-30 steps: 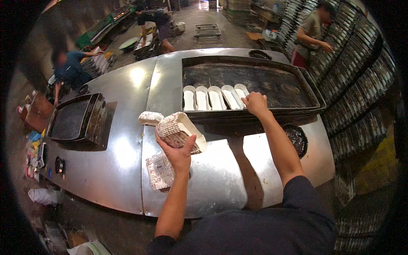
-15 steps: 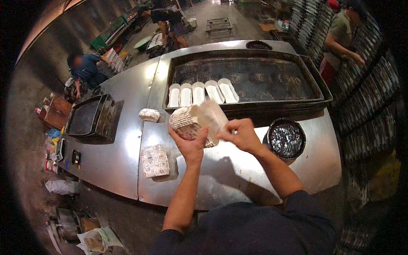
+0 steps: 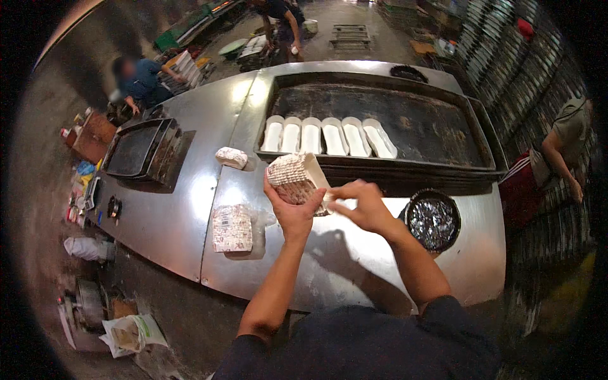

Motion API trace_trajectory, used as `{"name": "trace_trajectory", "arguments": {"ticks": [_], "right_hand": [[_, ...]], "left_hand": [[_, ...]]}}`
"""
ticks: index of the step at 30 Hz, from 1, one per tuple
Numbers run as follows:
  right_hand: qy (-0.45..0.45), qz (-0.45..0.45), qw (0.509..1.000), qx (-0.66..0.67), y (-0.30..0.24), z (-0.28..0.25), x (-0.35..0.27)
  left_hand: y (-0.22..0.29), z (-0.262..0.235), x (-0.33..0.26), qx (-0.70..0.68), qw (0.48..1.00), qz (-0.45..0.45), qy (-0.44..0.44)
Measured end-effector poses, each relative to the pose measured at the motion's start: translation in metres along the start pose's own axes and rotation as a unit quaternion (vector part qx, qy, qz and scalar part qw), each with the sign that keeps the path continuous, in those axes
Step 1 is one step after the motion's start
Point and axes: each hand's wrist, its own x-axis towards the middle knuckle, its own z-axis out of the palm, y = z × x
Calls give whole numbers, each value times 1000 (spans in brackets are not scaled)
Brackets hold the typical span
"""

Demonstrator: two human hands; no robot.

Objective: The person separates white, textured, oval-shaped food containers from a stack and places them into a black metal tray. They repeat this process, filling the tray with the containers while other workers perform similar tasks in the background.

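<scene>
My left hand (image 3: 293, 212) is wrapped round a stack of nested paper baking cups (image 3: 292, 174) with pleated sides, tilted over the table in front of the tray. At the stack's right edge, the thumb and fingers of my right hand (image 3: 361, 206) pinch the rim of a cup; motion blurs the fingertips a little. Several long white paper baking cups (image 3: 311, 138) stand side by side in a row along the near left part of a large dark baking tray (image 3: 437, 126).
A bundle of paper cups (image 3: 232, 229) and a smaller one (image 3: 232, 158) lie left of my hands. At right stands a round dark pan (image 3: 433, 220) with a glossy black content. Smaller trays (image 3: 140, 152) are stacked at left. Other people work around the metal table (image 3: 183, 237).
The cup that my right hand was drawing off now stands at the right end of the row. That hand is back at the stack. The view has shifted slightly.
</scene>
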Motion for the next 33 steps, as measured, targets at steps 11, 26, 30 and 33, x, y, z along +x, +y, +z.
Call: {"name": "trace_trajectory", "arguments": {"ticks": [11, 26, 30, 33], "right_hand": [[191, 90, 974, -80, 25, -71, 10], [7, 23, 996, 85, 18, -36, -32], [9, 139, 989, 38, 11, -67, -40], [128, 100, 984, 72, 39, -97, -42]], "left_hand": [[-7, 3, 7, -32, 998, -18, 52], [18, 62, -22, 6, 998, 11, -64], [28, 79, -27, 9, 997, 32, -68], [15, 77, -27, 3, 999, 22, -39]]}}
